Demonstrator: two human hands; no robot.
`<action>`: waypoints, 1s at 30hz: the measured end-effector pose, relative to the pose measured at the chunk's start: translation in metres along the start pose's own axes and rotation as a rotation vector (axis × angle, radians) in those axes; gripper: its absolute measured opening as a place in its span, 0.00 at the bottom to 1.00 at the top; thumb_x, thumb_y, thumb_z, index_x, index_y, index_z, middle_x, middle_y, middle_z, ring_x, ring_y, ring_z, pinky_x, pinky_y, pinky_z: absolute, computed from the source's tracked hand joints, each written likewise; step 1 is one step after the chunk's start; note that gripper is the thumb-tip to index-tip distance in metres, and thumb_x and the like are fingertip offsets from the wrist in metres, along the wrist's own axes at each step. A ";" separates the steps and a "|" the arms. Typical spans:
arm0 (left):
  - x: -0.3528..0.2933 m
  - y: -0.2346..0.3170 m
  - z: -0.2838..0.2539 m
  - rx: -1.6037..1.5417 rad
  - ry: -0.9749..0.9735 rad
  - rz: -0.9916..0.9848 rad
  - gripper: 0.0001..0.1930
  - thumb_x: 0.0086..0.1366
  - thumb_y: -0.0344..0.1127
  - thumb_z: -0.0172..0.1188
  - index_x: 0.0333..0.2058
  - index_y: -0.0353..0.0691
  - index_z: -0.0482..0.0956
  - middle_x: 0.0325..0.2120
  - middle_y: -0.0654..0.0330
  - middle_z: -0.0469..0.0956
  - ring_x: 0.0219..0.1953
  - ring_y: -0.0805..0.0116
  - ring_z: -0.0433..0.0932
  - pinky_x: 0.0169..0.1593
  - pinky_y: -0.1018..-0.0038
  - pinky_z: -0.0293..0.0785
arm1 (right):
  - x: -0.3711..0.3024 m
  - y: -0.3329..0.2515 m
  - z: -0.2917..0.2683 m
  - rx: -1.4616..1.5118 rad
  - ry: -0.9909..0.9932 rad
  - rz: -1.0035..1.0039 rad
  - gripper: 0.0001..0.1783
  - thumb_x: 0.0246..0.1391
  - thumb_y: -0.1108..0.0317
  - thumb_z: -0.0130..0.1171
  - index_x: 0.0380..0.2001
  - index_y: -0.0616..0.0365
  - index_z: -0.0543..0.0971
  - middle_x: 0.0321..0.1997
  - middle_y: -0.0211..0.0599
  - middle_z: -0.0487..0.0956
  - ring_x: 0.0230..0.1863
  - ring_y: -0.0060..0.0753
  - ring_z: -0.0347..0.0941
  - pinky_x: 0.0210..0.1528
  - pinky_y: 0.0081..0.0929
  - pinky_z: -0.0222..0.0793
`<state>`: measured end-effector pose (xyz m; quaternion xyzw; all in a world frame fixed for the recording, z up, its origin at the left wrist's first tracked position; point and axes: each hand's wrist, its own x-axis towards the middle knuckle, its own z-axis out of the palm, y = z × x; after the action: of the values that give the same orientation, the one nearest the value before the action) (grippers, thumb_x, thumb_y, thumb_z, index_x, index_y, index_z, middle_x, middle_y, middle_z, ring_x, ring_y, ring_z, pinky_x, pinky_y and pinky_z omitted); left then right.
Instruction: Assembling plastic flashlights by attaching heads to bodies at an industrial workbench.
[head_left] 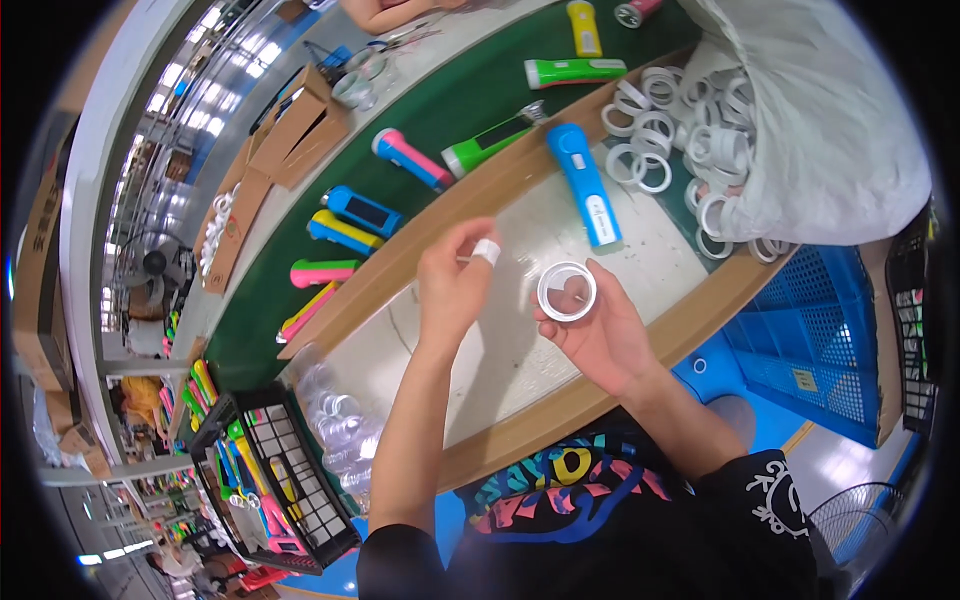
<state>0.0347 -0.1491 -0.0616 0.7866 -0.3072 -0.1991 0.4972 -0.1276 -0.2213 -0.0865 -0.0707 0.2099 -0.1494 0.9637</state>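
My right hand [605,335] holds a white plastic ring [545,304] upright between thumb and fingers. Skin shows through its round opening; whether a transparent lens sits inside cannot be made out. To its left, my left hand [455,280] is raised over the tray, its fingers curled in, with a white wrap [487,250] around one fingertip. Anything pinched there is hidden. A blue flashlight [580,185] lies on the white tray [520,375], beyond my right hand. Many loose white rings [715,140] are heaped at the tray's far right end.
A white sack [840,130] slumps over the ring heap. Several coloured flashlights [410,160] lie on the green belt beyond the tray's cardboard rim. Transparent round parts [345,425] fill the tray's left end, beside a black crate [300,480]. A blue basket [810,330] stands at right.
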 end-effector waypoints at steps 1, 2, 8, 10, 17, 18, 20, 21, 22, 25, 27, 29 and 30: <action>0.012 -0.013 0.012 0.046 -0.050 0.049 0.21 0.57 0.30 0.57 0.50 0.35 0.71 0.33 0.52 0.79 0.34 0.66 0.78 0.38 0.74 0.72 | -0.005 -0.006 0.000 0.003 0.011 -0.018 0.18 0.61 0.52 0.43 0.25 0.51 0.69 0.37 0.41 0.77 0.38 0.37 0.73 0.42 0.31 0.67; 0.022 -0.024 0.033 0.065 -0.065 0.022 0.27 0.56 0.34 0.59 0.54 0.35 0.64 0.36 0.49 0.78 0.36 0.62 0.77 0.40 0.71 0.72 | -0.008 -0.011 -0.002 0.010 0.016 -0.035 0.18 0.61 0.52 0.43 0.25 0.51 0.69 0.37 0.41 0.77 0.38 0.37 0.73 0.42 0.31 0.67; 0.042 0.000 0.127 0.238 -0.075 0.080 0.47 0.45 0.43 0.67 0.60 0.32 0.52 0.47 0.39 0.69 0.45 0.44 0.72 0.50 0.59 0.67 | -0.017 -0.031 -0.012 -0.010 0.010 -0.150 0.22 0.61 0.51 0.39 0.42 0.59 0.71 0.40 0.45 0.76 0.37 0.35 0.74 0.39 0.27 0.71; 0.051 -0.014 0.117 0.216 -0.049 0.057 0.45 0.44 0.40 0.66 0.59 0.33 0.53 0.49 0.39 0.68 0.47 0.45 0.72 0.51 0.60 0.67 | -0.019 -0.033 -0.011 0.012 0.017 -0.182 0.22 0.61 0.51 0.39 0.42 0.59 0.71 0.39 0.46 0.76 0.36 0.36 0.74 0.38 0.28 0.70; -0.014 0.027 -0.015 -0.533 -0.349 -0.197 0.38 0.50 0.38 0.62 0.58 0.31 0.58 0.42 0.50 0.71 0.37 0.62 0.76 0.33 0.67 0.79 | -0.006 -0.038 -0.015 0.036 0.036 -0.202 0.23 0.62 0.51 0.38 0.43 0.60 0.71 0.40 0.46 0.75 0.36 0.36 0.73 0.39 0.28 0.71; -0.030 0.032 -0.031 -0.556 -0.372 -0.196 0.38 0.50 0.39 0.61 0.58 0.30 0.58 0.41 0.50 0.72 0.36 0.62 0.76 0.31 0.68 0.79 | 0.000 -0.032 -0.011 0.015 0.009 -0.182 0.22 0.62 0.52 0.38 0.43 0.60 0.71 0.40 0.46 0.76 0.37 0.36 0.73 0.40 0.28 0.71; -0.059 0.035 -0.057 -0.598 -0.375 -0.214 0.38 0.49 0.40 0.62 0.57 0.28 0.59 0.38 0.49 0.72 0.34 0.61 0.76 0.26 0.69 0.78 | 0.011 -0.016 0.001 0.004 -0.038 -0.109 0.22 0.62 0.51 0.38 0.44 0.59 0.70 0.40 0.43 0.75 0.38 0.35 0.72 0.42 0.30 0.68; -0.072 0.038 -0.069 -0.640 -0.404 -0.247 0.38 0.49 0.38 0.61 0.57 0.29 0.59 0.40 0.49 0.72 0.36 0.60 0.76 0.29 0.67 0.79 | 0.015 -0.009 0.004 -0.003 -0.081 -0.087 0.23 0.62 0.52 0.38 0.46 0.59 0.70 0.40 0.40 0.76 0.39 0.34 0.72 0.43 0.30 0.69; -0.083 0.040 -0.080 -0.685 -0.436 -0.281 0.37 0.49 0.36 0.61 0.58 0.30 0.59 0.42 0.49 0.72 0.37 0.60 0.76 0.33 0.66 0.79 | 0.017 -0.003 0.009 -0.013 -0.084 -0.073 0.23 0.62 0.52 0.38 0.46 0.59 0.70 0.40 0.40 0.76 0.39 0.34 0.72 0.43 0.30 0.69; -0.103 0.038 -0.099 -0.748 -0.427 -0.351 0.35 0.51 0.35 0.60 0.58 0.29 0.59 0.43 0.48 0.71 0.38 0.60 0.76 0.33 0.66 0.79 | 0.021 0.014 0.021 -0.044 -0.068 -0.044 0.23 0.62 0.52 0.38 0.48 0.58 0.70 0.40 0.37 0.76 0.39 0.32 0.72 0.44 0.30 0.69; -0.113 0.036 -0.107 -0.782 -0.411 -0.384 0.35 0.51 0.34 0.59 0.58 0.29 0.59 0.43 0.48 0.71 0.38 0.60 0.76 0.33 0.66 0.79 | 0.022 0.023 0.024 -0.049 -0.110 -0.041 0.22 0.62 0.53 0.38 0.50 0.56 0.69 0.41 0.36 0.75 0.40 0.30 0.71 0.44 0.29 0.69; -0.119 0.036 -0.114 -0.733 -0.372 -0.432 0.33 0.53 0.33 0.58 0.58 0.31 0.59 0.43 0.50 0.71 0.38 0.60 0.76 0.34 0.66 0.79 | 0.022 0.031 0.026 -0.144 -0.146 -0.065 0.22 0.62 0.54 0.36 0.51 0.55 0.68 0.44 0.34 0.74 0.44 0.29 0.70 0.47 0.32 0.67; -0.121 0.039 -0.116 -0.740 -0.370 -0.428 0.33 0.53 0.33 0.58 0.58 0.31 0.59 0.43 0.50 0.71 0.38 0.60 0.76 0.34 0.66 0.79 | 0.022 0.035 0.027 -0.230 -0.181 -0.094 0.21 0.63 0.56 0.35 0.52 0.55 0.68 0.48 0.33 0.74 0.49 0.28 0.69 0.51 0.34 0.66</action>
<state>0.0067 -0.0025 0.0245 0.5531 -0.1300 -0.5303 0.6292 -0.0885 -0.1933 -0.0775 -0.2032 0.1343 -0.1622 0.9562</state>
